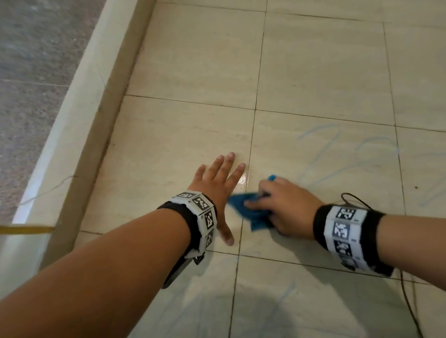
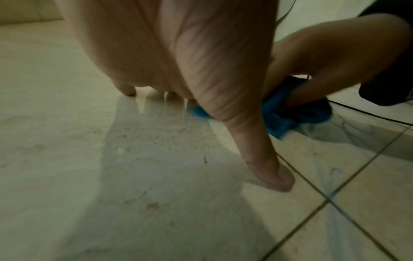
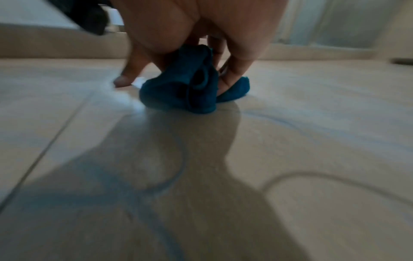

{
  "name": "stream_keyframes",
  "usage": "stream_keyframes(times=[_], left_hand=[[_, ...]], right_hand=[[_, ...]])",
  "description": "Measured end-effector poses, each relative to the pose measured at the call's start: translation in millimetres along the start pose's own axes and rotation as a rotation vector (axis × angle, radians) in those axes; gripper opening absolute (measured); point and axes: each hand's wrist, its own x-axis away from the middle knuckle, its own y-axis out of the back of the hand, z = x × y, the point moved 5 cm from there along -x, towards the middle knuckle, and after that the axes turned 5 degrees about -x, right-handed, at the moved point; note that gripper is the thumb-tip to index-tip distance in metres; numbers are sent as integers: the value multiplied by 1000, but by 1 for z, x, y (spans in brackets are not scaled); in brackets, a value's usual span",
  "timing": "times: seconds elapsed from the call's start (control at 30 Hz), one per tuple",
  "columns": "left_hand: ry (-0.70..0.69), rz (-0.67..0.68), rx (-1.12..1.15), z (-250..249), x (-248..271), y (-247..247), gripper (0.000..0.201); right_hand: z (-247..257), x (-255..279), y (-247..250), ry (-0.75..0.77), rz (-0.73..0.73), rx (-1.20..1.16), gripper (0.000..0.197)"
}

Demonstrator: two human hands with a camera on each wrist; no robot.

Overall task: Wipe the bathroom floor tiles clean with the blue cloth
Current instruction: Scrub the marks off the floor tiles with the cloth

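**Blue cloth bunched under the right hand on the tiled floor**

Beige glossy floor tiles (image 1: 315,61) with thin dark grout lines are filling most of the head view, and pale blue scribbled lines (image 1: 350,152) are showing on the tiles toward the right side of the floor and again near its bottom edge. Along the left edge of the floor a cream raised stone threshold (image 1: 80,95) is running diagonally, with grey speckled flooring (image 1: 14,79) lying beyond it.

On the tile beside that threshold the left hand (image 1: 219,188) is lying flat, its fingers straight and slightly spread, the thumb stretched out sideways with its tip touching the tile close to a grout line. Just to its right, the right hand (image 1: 284,206) is curling its fingers and thumb around the crumpled dark blue cloth (image 1: 250,212), pressing it down onto the tile; in the right wrist view the cloth is bunching up between the thumb and the fingers, with one fold poking out past the fingertips. Both wrists are wearing black bands with white blocks printed with black square markers (image 1: 201,213), and a thin black cable (image 1: 405,287) is trailing from the right band across the floor toward the bottom edge.
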Motion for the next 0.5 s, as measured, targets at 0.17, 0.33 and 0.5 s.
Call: stream_keyframes(times=[0.17, 0.33, 0.5], left_hand=[[-4, 3, 7, 0, 2, 2, 155], [-4, -2, 17, 1, 2, 5, 153], [-25, 17, 82, 3, 2, 8, 148]], right_hand=[[33, 25, -21, 94, 53, 48, 55], [16, 17, -11, 125, 119, 61, 48], [18, 19, -14, 25, 34, 53, 50]])
